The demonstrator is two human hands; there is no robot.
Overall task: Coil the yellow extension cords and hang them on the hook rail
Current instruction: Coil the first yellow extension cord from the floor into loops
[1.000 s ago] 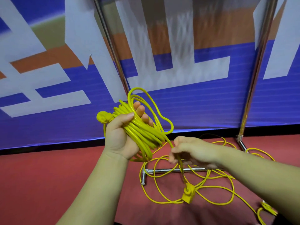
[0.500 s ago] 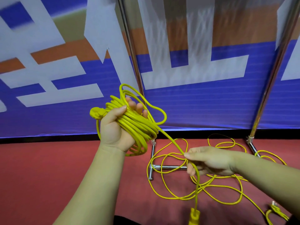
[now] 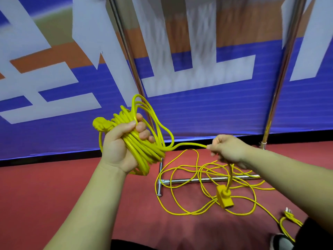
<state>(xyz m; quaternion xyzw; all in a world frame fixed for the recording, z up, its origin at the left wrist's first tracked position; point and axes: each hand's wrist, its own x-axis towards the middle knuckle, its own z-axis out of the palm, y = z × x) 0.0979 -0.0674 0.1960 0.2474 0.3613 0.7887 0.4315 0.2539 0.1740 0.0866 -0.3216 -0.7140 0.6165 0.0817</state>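
My left hand [image 3: 119, 147] grips a thick coil of yellow extension cord [image 3: 144, 141], its plug [image 3: 100, 124] sticking out at the left of the fist. A taut strand runs from the coil to my right hand [image 3: 228, 148], which pinches it. Below that hand the cord's tail hangs down to a yellow socket block [image 3: 224, 196] swinging just above the floor. More yellow cord [image 3: 182, 188] lies in loose loops on the red floor around the chrome rack's base bar [image 3: 198, 180]. The hook rail itself is out of view.
Two chrome uprights [image 3: 129, 56] [image 3: 281, 73] rise in front of a blue, white and orange banner [image 3: 207, 109]. Another yellow cord end with a plug [image 3: 288, 214] lies at the lower right, near a shoe [image 3: 281, 241].
My right hand has pulled the strand out to the right and upward, drawing it taut. The socket block has risen back into view. The left hand keeps hold of the coil.
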